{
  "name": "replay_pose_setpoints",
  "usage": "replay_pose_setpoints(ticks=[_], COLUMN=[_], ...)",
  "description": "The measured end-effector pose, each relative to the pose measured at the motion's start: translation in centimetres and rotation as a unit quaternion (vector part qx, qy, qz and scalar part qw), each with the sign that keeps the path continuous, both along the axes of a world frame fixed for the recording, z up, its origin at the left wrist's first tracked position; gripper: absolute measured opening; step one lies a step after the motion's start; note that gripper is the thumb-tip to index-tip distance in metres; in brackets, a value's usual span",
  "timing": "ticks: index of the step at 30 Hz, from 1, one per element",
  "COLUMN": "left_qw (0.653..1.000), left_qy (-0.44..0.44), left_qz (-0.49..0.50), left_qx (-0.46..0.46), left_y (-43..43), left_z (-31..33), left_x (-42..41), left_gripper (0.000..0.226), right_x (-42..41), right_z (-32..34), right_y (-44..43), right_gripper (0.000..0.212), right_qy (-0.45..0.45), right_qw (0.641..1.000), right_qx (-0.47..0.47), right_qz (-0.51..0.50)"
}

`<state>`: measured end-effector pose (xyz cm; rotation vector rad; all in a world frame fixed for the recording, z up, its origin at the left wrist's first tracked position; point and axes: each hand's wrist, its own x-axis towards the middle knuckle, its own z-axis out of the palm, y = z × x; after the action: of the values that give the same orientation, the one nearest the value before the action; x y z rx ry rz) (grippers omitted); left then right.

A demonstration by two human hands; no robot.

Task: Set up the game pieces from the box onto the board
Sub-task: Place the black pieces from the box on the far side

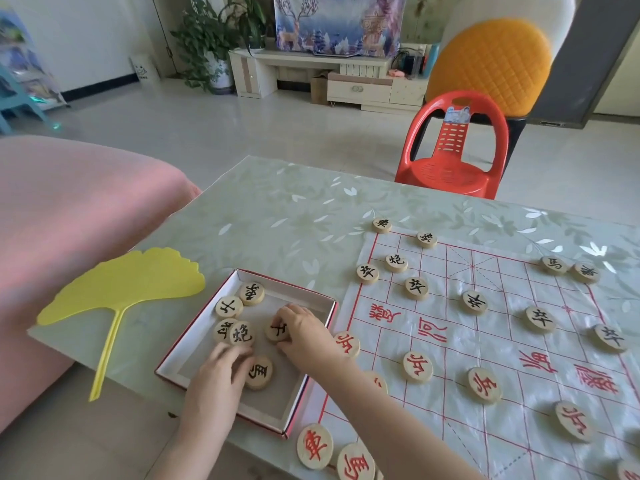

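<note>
Box (277,400): right hand (306,332) pinches a black piece (276,331) inside; left hand (220,375) grip cannot be told

Forearms bare, both reach forward-left. Palm-down left hand (221,375): fingers (240,356) curled, blurred, grip unclear. Palm-down right hand (306,332): fingertips pinch a piece (276,332). Hands near, not touching.
</note>
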<state>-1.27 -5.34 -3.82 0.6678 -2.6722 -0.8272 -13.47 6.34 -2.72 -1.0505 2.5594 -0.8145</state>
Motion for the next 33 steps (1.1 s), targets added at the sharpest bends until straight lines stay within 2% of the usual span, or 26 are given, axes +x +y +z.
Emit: replay_pose_setpoints(ticks=[5, 8, 13, 17, 26, 33], left_qw=[0.994, 0.991, 0.996, 0.990, 0.972, 0.959], left_qy=[-0.097, -0.118, -0.041, 0.047, 0.112, 0.118], left_qz=[-0.037, -0.044, -0.023, -0.054, -0.173, -0.209], left_qx=[0.038, 0.045, 0.076, 0.118, 0.114, 0.153], left_y=[0.1, 0.5, 1.0, 2.7, 10.0, 15.2], left_z=[0.3, 0.8, 2.2, 4.2, 6.1, 5.5], left_x=[0.2, -0.1, -0.9, -3.3, -13.7, -21.5], left_gripper=[0.047, 0.052, 0.047, 0.049, 0.048, 0.048], right_x=[0.2, 0.5, 0.2, -1.0, -6.9, -12.7], right_z=[-0.3, -0.5, 0.6, 1.9, 3.8, 2.7], right_y=[0.0, 0.0, 1.6, 5.3, 16.4, 22.6], right_gripper=[0.055, 0.059, 0.061, 0.060, 0.062, 0.063], right_qy=[0.022, 0.030, -0.096, -0.109, -0.089, -0.082], right_qw=[1.000, 0.999, 0.978, 0.959, 0.938, 0.919], right_qx=[0.004, -0.008, -0.155, -0.219, -0.234, -0.249], right_qz=[-0.011, -0.017, -0.103, -0.143, -0.240, -0.295])
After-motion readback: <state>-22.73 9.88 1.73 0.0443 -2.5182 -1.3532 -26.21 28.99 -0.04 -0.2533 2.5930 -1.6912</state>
